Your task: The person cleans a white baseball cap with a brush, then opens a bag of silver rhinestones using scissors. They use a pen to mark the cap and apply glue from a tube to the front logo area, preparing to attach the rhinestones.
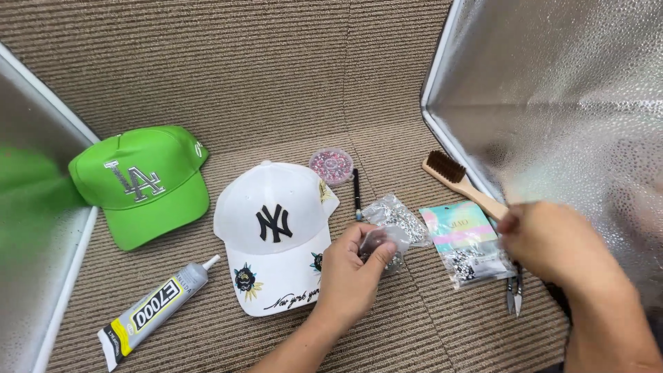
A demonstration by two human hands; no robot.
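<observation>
The left hand (351,273) pinches 1 small clear rhinestone bag (382,242), light, floppy and slippery, best gripped by its top edge, while the blurred right hand (552,242) hovers, its grip unreadable.

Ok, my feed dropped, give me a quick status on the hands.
Left hand pinching a small clear bag of beads beside the white cap. Right hand blurred, over the brush handle; hold unclear. Nothing between them.

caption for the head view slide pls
Left hand pinches a small clear plastic bag beside a white embroidered cap; right hand blurred.
</observation>
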